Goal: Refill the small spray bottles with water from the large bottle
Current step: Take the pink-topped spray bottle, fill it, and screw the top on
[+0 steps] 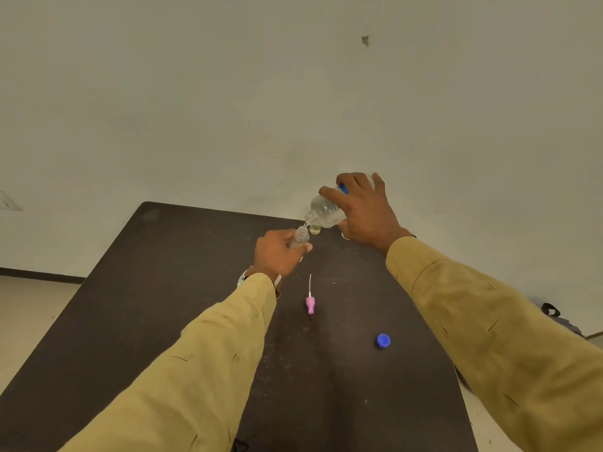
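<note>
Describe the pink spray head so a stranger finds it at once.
Start at the dark table. On it, nearer the person than the left hand, lies the pink spray head. Unlike the round blue cap to its right, it carries a thin white tube.

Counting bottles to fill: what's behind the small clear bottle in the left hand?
A small yellowish container stands on the dark table below the tilted large clear bottle. The right hand hides anything beyond.
</note>
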